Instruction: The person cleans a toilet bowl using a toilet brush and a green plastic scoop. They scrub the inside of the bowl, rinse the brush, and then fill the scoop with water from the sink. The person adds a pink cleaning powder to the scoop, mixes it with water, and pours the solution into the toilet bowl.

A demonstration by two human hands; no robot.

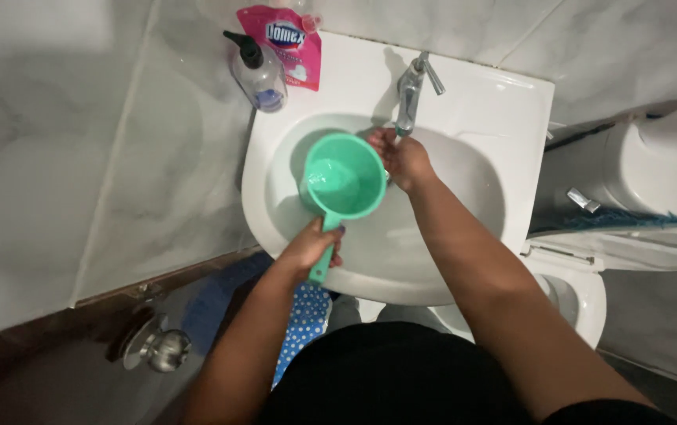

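Note:
A green plastic dipper [344,176] with a long handle hangs over the white sink basin [464,110]. My left hand [309,249] grips its handle near the sink's front edge. The cup holds a little water. My right hand [402,158] reaches under the chrome tap [412,88], beside the dipper's right rim, fingers curled; whether it holds anything is hidden.
A clear soap pump bottle [258,72] and a pink refill pouch [291,43] stand at the sink's back left. A white toilet with cistern [637,169] is at the right. Grey marble tiles cover the wall. A metal floor drain [161,349] lies lower left.

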